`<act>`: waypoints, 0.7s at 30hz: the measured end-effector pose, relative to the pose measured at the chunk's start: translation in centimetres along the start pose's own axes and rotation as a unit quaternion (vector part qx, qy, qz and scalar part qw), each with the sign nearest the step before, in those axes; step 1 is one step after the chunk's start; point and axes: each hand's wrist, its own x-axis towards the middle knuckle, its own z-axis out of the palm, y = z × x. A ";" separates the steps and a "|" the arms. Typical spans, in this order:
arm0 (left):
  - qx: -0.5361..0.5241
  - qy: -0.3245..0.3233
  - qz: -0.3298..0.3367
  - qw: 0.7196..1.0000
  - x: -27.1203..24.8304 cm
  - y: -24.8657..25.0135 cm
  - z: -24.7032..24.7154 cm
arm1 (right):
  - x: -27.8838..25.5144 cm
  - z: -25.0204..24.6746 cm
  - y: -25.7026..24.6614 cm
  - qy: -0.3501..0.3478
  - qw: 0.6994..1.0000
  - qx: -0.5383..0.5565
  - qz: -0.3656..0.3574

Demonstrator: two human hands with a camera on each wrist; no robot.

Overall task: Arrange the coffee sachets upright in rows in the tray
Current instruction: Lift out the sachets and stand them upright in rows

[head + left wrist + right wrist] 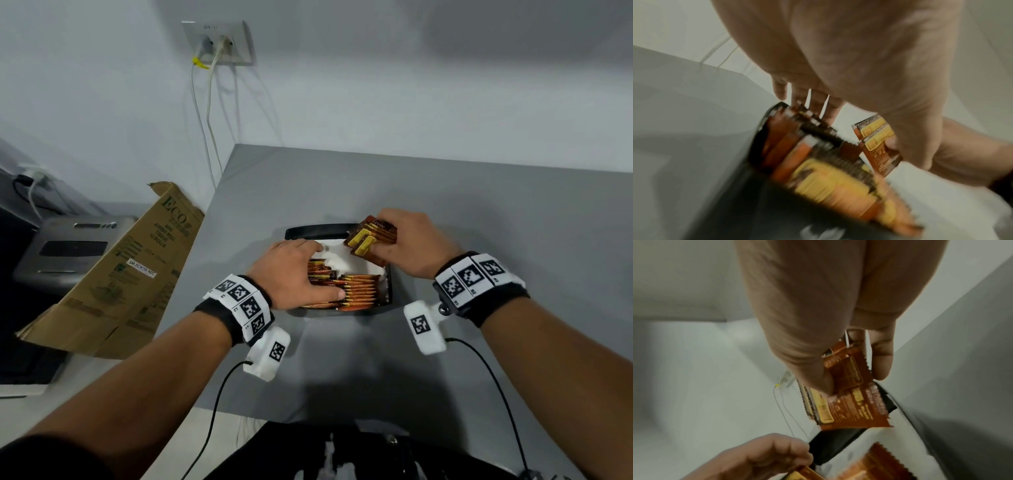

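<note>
A black tray [308, 231] with a white floor sits mid-table. Orange-brown coffee sachets stand on edge in it, one row at the near right [359, 291] and another at the left [320, 270]. My left hand [301, 270] lies over the left row, fingers straight at its far end and thumb across the near sachets. In the left wrist view its fingertips [818, 105] touch the blurred sachet tops [818, 162]. My right hand [387, 250] grips a bundle of several sachets [371, 238] above the tray's far right corner. In the right wrist view thumb and fingers pinch that bundle [851, 402].
The grey table [479, 212] reaches back to a white wall. A flattened cardboard box [130, 274] leans off its left edge, beside a metal appliance [68, 250]. A wall socket [219, 42] has cables hanging behind the table's far left corner. Wrist-camera cables trail towards me.
</note>
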 end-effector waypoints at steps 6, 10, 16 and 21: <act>-0.500 0.062 -0.119 0.856 -0.2 4.2 -3.4 | -1.6 -1.1 -2.6 0.202 0.970 0.105 -0.084; -0.805 -0.034 -0.112 0.582 0.0 7.1 -5.1 | -2.1 -1.2 -5.1 0.250 0.948 0.072 -0.186; -0.855 0.050 -0.106 0.505 0.2 7.3 -5.1 | -4.1 -0.1 -5.5 0.134 0.960 0.082 -0.230; -0.833 0.047 -0.089 0.545 -0.3 7.0 -3.9 | -4.6 -0.7 -6.1 0.137 0.952 0.259 -0.084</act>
